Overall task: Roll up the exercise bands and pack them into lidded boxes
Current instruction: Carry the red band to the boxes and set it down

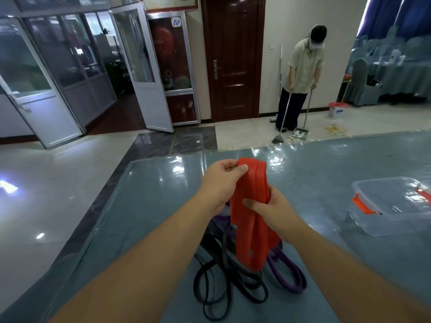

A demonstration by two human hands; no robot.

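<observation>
Rolling stage, red band (250, 206) in hand: I've got it lifted above the table (326, 164), folded in several layers. My left hand (221, 180) pinches the top fold; my right hand (271, 206) grips the strands mid-length, thumb across them. Lower loops hang over the pile near the table's front edge. Next move, as I judge: start a tight coil from the top. Count: 1 red band, 1 purple band (286, 276), black bands (221, 283) approx. 2, can't tell exactly. 1 clear box (394, 206), lid on, orange latches, by the right edge.
</observation>
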